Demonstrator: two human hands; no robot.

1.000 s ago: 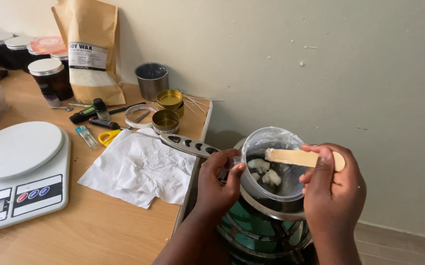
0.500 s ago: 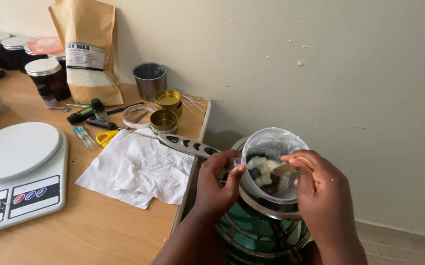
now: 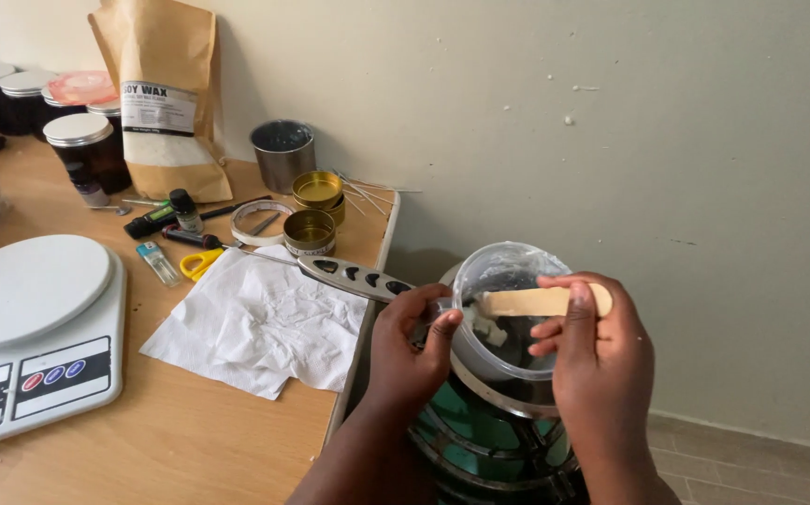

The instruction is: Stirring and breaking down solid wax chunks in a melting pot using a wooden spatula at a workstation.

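Note:
My left hand (image 3: 408, 348) grips the handle of a clear plastic jug (image 3: 502, 271) that sits in a metal pot (image 3: 503, 402) on a green stove (image 3: 480, 449). My right hand (image 3: 592, 360) holds a flat wooden stick (image 3: 527, 301) level across the jug's mouth, its tip at the left rim. White wax lumps (image 3: 484, 329) lie at the jug's bottom, partly hidden by the stick and my fingers.
The pot's long grey handle (image 3: 354, 277) reaches over the wooden table (image 3: 171, 440). On the table lie a crumpled white tissue (image 3: 260, 318), a white kitchen scale (image 3: 31, 327), gold tins (image 3: 311, 229), a metal cup (image 3: 283, 151), a brown wax bag (image 3: 164, 93), dark jars (image 3: 82, 150) and small tools.
My right hand dipped the stick down into the wax, then lifted it back to lie level across the jug's mouth. The left hand kept its grip on the handle.

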